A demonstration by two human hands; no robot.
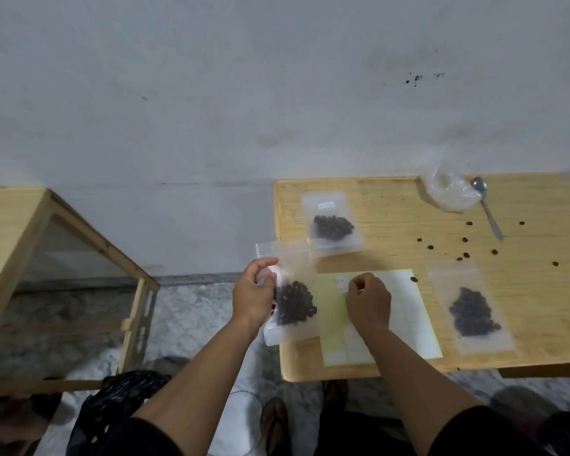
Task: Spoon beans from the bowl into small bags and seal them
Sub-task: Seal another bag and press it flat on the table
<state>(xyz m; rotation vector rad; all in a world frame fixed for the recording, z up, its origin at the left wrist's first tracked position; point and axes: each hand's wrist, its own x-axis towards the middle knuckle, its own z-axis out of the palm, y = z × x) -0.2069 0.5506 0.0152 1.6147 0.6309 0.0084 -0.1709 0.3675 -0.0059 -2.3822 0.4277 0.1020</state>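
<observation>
Clear bag of beans [292, 301] in left hand [254, 292] grip; right hand [369, 299] pinching label sheet [408, 311]

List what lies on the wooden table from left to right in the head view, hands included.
Left hand holding a bag of beans → right hand over the yellow-green sheet → flat bag of beans → spoon at the far right.
</observation>
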